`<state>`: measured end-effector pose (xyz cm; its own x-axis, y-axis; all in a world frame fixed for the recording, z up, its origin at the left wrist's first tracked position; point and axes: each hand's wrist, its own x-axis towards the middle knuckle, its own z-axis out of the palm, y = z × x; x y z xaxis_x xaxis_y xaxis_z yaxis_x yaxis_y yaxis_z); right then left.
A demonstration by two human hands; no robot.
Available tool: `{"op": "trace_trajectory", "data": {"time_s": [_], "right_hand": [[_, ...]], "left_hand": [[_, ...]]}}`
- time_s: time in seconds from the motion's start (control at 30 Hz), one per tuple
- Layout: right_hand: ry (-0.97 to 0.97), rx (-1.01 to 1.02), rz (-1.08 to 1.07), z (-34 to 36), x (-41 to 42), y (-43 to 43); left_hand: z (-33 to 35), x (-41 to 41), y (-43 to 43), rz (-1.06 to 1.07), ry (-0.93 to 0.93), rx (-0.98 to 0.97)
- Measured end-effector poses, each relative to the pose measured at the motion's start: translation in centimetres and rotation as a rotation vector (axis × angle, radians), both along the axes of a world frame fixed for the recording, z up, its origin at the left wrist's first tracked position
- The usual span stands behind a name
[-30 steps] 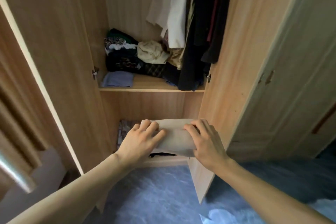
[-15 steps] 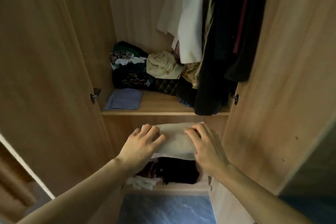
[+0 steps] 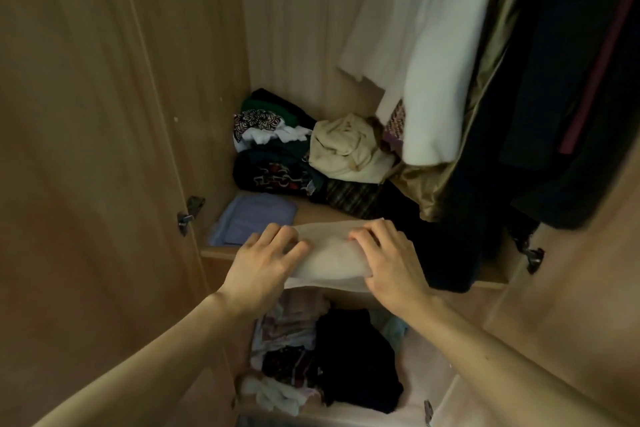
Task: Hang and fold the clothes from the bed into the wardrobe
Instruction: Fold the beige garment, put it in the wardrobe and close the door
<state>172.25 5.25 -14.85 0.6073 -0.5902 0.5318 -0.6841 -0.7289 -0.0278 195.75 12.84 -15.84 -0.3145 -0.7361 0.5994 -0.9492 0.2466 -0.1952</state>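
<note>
A folded beige garment is held between both hands at the front edge of the wardrobe's middle shelf. My left hand grips its left end, fingers on top. My right hand grips its right end, fingers curled over the top. The garment hovers just right of a folded lilac garment that lies on the shelf.
Folded dark and patterned clothes and a crumpled cream garment are stacked at the shelf's back. White and dark hanging clothes fill the right. The lower compartment holds a black garment and striped clothes. Open wardrobe doors flank both sides.
I have moved closer to the wardrobe and lifted the beige garment from the lower compartment's level up to the middle shelf's front edge. Both hands keep their hold.
</note>
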Motion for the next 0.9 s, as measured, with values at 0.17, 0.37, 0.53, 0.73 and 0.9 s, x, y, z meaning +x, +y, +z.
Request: {"op": "trace_trajectory", "data": {"time_s": [0.17, 0.37, 0.53, 0.73, 0.9], "right_hand": [[0.075, 0.047, -0.064, 0.1, 3.5, -4.5], [0.085, 0.103, -0.118, -0.9, 5.7, -9.1], [0.096, 0.125, -0.138, -2.3, 6.5, -14.5], [0.094, 0.162, -0.161, -2.7, 7.8, -21.1], [0.025, 0.109, -0.263, -4.2, 8.5, -23.6]], "left_hand": [[0.2, 3.3, -4.6, -0.021, 0.058, 0.059], [-0.7, 5.5, -10.4, -0.049, 0.062, 0.155], [-1.0, 6.9, -15.7, -0.071, 0.026, 0.31], [-0.3, 7.3, -22.9, -0.038, -0.017, 0.328], [-1.3, 7.5, -26.6, -0.096, -0.013, 0.176]]}}
